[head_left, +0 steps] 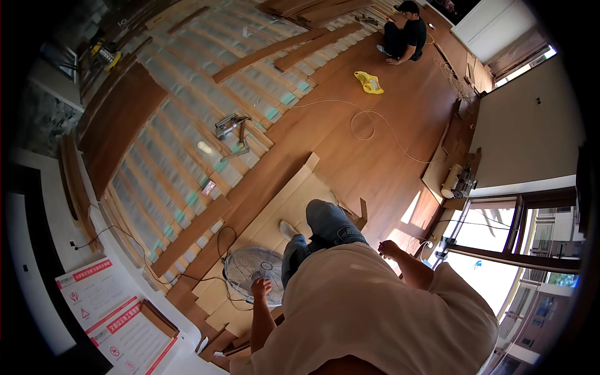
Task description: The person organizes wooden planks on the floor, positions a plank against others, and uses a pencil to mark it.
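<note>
My left hand (261,288) has its fingers curled in and appears in front of a round floor fan (244,267) with a wire guard. Whether it touches the fan I cannot tell. On the other side of my body, my right hand (389,249) is bent into a loose fist above the floor. What either hand holds, if anything, is too small to make out. Beneath me, flattened cardboard (269,226) covers part of the laid brown floorboards (337,137), and one foot (288,229) rests on it.
Open wooden battens (181,144) run across the left side, with a nail gun (231,125) on them. A person (409,37) sits at the far end near a yellow bag (369,82). A thin hose (369,119) loops over the boards toward a compressor (455,181).
</note>
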Demonstrator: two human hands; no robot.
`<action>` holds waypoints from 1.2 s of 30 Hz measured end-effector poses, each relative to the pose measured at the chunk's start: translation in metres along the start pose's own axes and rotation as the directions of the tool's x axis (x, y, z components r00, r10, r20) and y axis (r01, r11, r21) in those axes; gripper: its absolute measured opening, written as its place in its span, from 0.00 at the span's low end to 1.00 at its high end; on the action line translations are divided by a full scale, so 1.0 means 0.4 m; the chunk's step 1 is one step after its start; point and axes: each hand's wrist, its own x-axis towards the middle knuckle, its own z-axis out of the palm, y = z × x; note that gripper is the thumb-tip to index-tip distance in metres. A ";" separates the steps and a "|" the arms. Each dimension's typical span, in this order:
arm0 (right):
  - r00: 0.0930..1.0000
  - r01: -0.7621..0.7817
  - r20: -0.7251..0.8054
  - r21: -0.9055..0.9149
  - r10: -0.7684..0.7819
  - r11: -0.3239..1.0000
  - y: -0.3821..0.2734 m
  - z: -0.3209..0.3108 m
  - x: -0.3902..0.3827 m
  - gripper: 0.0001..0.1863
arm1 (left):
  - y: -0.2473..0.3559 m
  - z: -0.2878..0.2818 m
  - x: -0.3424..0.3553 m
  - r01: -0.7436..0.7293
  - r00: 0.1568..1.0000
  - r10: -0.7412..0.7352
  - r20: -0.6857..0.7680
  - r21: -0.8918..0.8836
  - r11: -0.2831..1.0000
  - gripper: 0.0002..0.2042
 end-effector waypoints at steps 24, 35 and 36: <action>0.996 0.035 -0.081 0.656 0.024 0.754 -0.383 -0.667 0.401 0.05 | 0.142 0.388 -0.177 -0.169 0.977 0.164 -0.133 -0.024 0.985 0.15; 0.966 -0.100 0.257 0.404 -0.008 0.909 -0.448 -0.706 0.510 0.14 | 0.041 0.439 -0.222 -0.285 0.884 0.214 -0.414 -0.117 0.951 0.14; 0.977 -0.064 0.213 0.431 -0.033 0.900 -0.490 -0.758 0.527 0.14 | 0.067 0.485 -0.215 -0.267 0.862 0.235 -0.449 -0.008 0.964 0.13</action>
